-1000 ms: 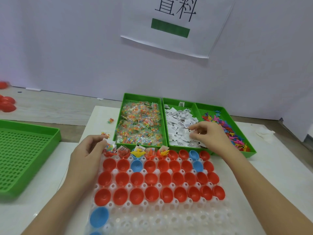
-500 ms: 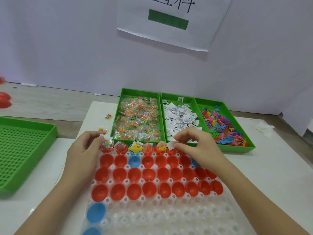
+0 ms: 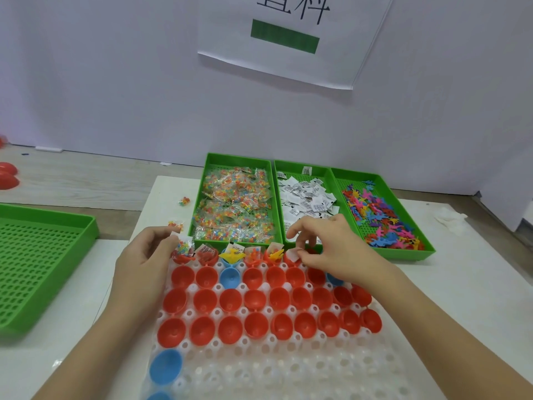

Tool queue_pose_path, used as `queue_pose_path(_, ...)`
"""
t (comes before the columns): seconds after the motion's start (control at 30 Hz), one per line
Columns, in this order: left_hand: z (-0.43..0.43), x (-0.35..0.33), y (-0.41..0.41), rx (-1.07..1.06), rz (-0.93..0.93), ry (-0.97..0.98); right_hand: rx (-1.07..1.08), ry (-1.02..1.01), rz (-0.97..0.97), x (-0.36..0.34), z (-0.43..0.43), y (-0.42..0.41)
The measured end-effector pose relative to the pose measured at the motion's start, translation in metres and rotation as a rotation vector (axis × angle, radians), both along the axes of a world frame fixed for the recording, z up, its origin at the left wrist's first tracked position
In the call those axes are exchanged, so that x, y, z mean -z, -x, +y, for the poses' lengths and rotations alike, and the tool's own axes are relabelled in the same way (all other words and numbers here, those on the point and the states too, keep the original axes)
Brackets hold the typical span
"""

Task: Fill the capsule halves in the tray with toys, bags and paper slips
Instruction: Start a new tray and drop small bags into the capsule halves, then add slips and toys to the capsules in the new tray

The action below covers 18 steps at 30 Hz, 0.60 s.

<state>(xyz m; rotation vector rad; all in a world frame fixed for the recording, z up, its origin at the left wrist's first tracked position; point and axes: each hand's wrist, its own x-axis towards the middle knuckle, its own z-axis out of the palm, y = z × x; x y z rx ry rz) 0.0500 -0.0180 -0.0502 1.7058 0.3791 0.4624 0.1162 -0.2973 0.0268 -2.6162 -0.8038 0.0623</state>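
Observation:
A clear plastic tray (image 3: 288,368) holds rows of red and blue capsule halves (image 3: 230,300). Several halves in the far row contain toys, bags and slips. My right hand (image 3: 331,249) pinches a white paper slip (image 3: 292,254) over a far-row red half. My left hand (image 3: 144,255) holds a small bag of coloured beads (image 3: 184,246) at the far-left capsule half. Behind the tray stand three green bins: bead bags (image 3: 235,206), paper slips (image 3: 305,197), coloured toys (image 3: 377,215).
A large green perforated tray (image 3: 37,255) lies at the left. Two loose bead bags (image 3: 176,225) sit on the white mat beside the bins. Red capsule halves (image 3: 7,176) lie at the far left. A white wall with a paper sign rises behind.
My right hand left the slip bin with a paper slip and came down to the far row of capsule halves. My left hand stayed at the far-left half with its bag.

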Motion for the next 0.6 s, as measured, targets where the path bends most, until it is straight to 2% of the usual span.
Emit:
queue_pose_path(0.2,-0.001,-0.001,0.000,0.002,0.001,0.006,-0.054,0.156,0.004,-0.005,0.008,-0.004)
queue_pose_path(0.33,-0.002,-0.002,0.000,-0.001,0.000,0.015,-0.005,0.097,-0.001,0.001,0.008,-0.004)
queue_pose_path(0.5,-0.002,-0.003,0.001,-0.003,0.003,0.022,0.049,0.093,-0.134,0.008,0.006,-0.004)
queue_pose_path(0.6,-0.003,-0.004,0.001,-0.002,0.003,0.021,0.047,0.036,-0.061,0.005,0.001,-0.005)
